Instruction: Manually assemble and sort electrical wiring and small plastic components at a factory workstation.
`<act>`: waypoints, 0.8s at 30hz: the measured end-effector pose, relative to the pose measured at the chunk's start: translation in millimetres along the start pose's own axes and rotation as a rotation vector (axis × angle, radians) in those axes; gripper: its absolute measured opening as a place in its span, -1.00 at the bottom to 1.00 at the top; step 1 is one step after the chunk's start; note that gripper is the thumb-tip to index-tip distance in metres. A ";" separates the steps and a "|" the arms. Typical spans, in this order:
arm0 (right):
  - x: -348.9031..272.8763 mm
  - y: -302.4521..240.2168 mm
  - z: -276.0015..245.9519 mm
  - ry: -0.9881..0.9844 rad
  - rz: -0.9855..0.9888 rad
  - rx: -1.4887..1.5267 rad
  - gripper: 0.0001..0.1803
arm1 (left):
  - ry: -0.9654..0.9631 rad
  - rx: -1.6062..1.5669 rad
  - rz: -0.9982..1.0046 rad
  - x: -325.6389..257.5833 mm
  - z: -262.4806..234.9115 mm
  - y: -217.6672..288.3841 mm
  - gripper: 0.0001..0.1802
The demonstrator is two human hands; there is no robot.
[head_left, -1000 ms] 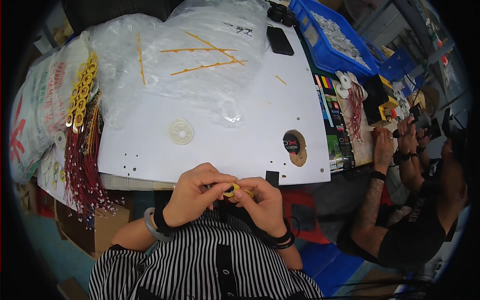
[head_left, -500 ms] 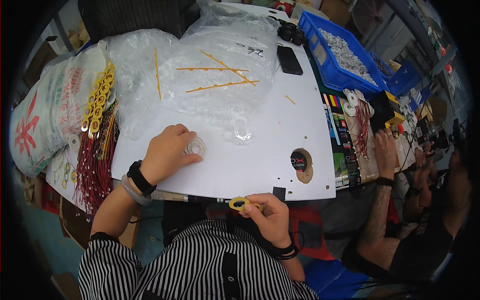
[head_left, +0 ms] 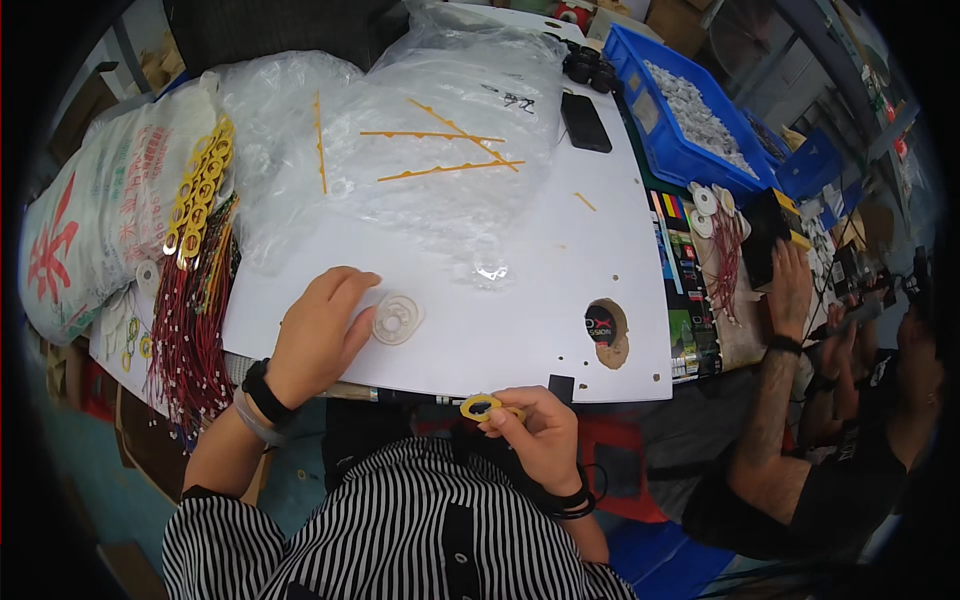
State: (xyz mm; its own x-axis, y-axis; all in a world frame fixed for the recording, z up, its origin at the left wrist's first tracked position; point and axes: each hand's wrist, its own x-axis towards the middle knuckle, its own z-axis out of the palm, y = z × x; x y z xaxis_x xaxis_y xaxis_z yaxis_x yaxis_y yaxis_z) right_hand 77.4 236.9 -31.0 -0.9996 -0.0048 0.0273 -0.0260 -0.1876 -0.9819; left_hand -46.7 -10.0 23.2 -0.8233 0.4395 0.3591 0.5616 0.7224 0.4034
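Note:
My left hand rests over the white tabletop with its fingers stretched and the thumb apart, holding nothing. Just right of its thumb lies a clear round plastic part with a ring in its middle. At the table's front edge my right hand pinches a yellow ring-shaped piece between thumb and fingers. More yellow shows under those fingers, partly hidden. To the left, a bundle of yellow ring pieces with red wires hangs over the table's side.
Clear plastic bags cover the far table, topped by thin orange strips. A white woven sack stands left. A phone, a blue bin of white parts and a hole lie right. A co-worker's hand works beyond.
My left hand has let go of the clear round part and drawn back toward me and left. My right hand stays put with the yellow ring piece.

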 end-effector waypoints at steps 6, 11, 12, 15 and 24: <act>1.2 0.2 5.2 -0.021 -0.004 0.028 -0.82 | -0.044 0.206 -0.086 -4.3 12.0 23.7 -0.58; 3.0 -6.0 7.5 -0.005 -0.032 0.019 -0.81 | -0.033 -0.006 -0.057 -5.6 12.8 27.8 -0.69; 4.4 -8.2 8.9 -0.015 -0.055 0.011 -0.80 | -0.029 -0.102 -0.006 -6.8 14.9 28.8 -0.72; 5.2 -11.7 10.7 -0.043 -0.098 -0.009 -0.78 | -0.149 -0.562 -0.101 -9.9 8.3 49.3 -0.75; 0.7 -15.4 8.2 0.049 -0.062 -0.070 -0.78 | -0.337 -1.214 -0.478 -12.9 20.2 69.7 -0.74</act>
State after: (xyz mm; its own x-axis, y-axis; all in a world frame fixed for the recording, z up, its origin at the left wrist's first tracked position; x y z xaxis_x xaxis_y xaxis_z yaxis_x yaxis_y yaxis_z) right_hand 77.2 231.7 -14.4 -0.9953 0.0529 0.0812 -0.0869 -0.1171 -0.9893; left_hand 1.4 45.4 29.6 -0.8390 0.5146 -0.1767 -0.2106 -0.0076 0.9775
